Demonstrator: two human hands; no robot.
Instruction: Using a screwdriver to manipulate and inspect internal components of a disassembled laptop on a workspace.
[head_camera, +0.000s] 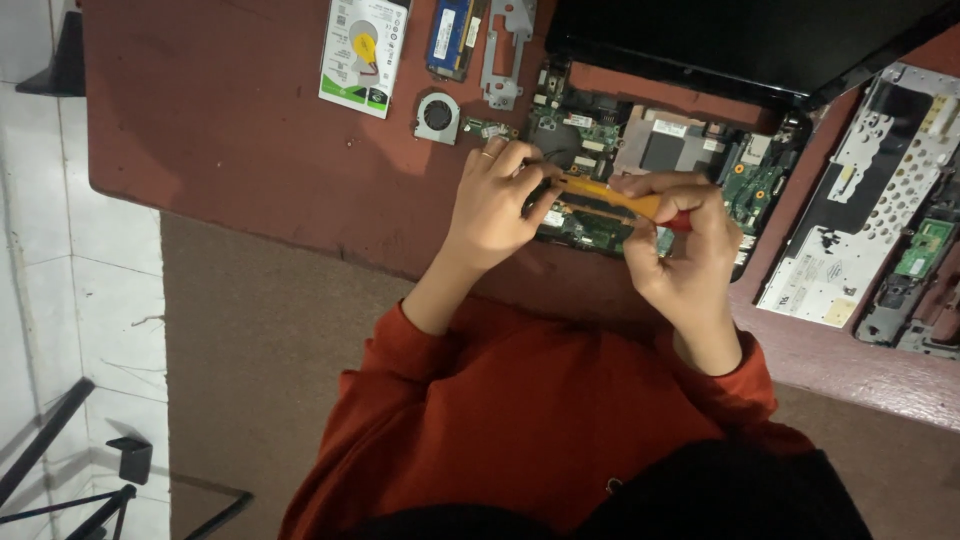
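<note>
Working a yellow-handled screwdriver (622, 203) over the opened laptop's green motherboard (640, 170), the person grips the handle in the right hand (683, 248), fingers clenched around it, while the left hand (497, 200) pinches the shaft near its tip to steady it. The tip itself is hidden under the left fingers, so which screw it meets cannot be told. Doing this well likely means keeping the shaft square to the screw head, pressing down firmly, and turning slowly so the bit does not slip onto nearby components. Removed parts lie well apart on the reddish table (240, 130): a hard drive (364, 55), a memory stick (451, 37), a metal bracket (506, 50) and a small fan (437, 116).
</note>
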